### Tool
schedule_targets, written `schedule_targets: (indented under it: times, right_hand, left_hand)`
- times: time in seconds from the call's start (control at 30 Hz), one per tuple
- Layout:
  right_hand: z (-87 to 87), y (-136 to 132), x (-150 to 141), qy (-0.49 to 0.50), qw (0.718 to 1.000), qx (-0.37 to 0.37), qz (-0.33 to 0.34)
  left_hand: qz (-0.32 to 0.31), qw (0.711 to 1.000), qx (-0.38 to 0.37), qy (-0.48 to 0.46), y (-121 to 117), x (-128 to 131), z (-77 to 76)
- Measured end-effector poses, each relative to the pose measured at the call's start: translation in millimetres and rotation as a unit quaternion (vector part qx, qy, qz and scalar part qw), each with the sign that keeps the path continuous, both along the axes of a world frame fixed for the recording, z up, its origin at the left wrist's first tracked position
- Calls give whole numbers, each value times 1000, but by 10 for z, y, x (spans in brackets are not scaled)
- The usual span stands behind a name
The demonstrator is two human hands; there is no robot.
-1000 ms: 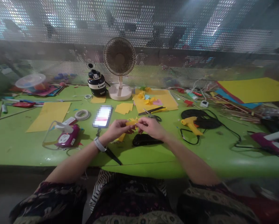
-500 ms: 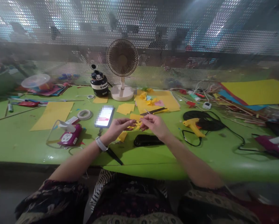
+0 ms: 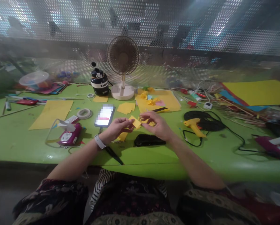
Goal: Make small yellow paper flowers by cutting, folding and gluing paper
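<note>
My left hand (image 3: 117, 128) pinches a small yellow paper square (image 3: 135, 121) between thumb and fingers, just above the table. Close to the square's right edge is my right hand (image 3: 157, 126), its fingers curved and apart from the thumb; I see nothing held there, though a light touch on the paper cannot be ruled out. More yellow paper scraps (image 3: 123, 136) lie beneath my left hand. Beyond my right hand rest scissors (image 3: 160, 109), partly covered. A black stapler-like object (image 3: 149, 140) lies below the hands.
A lit phone (image 3: 104, 115) lies left of my hands, with a tape roll (image 3: 84, 113) beside it. A fan (image 3: 122, 92) and a bottle (image 3: 99, 84) stand behind. At right are a yellow glue gun (image 3: 194, 127) and its cable. Yellow sheets (image 3: 52, 114) lie at left.
The yellow square has turned flatter toward me in my left hand. My right fingers, pinched together before, have spread apart.
</note>
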State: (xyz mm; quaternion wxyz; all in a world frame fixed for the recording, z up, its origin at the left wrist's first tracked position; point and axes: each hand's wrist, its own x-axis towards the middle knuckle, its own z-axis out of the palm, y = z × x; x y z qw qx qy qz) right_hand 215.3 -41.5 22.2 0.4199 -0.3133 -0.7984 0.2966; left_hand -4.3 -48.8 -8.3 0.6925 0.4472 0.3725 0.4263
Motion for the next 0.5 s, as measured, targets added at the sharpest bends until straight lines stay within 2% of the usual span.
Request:
schedule_targets:
  times: [0.13,0.3,0.5]
  right_hand:
    - [-60,7,-14,-34,992,114,41]
    - [-138,12,-19,-60,974,219,12]
    - [-163,25,-33,-76,969,234,2]
  left_hand:
    - [-14,1000,-9,20,-21,28,19]
    - [-12,1000,1,19,-26,27,22]
    - [-3,998,54,45,-27,6,-9]
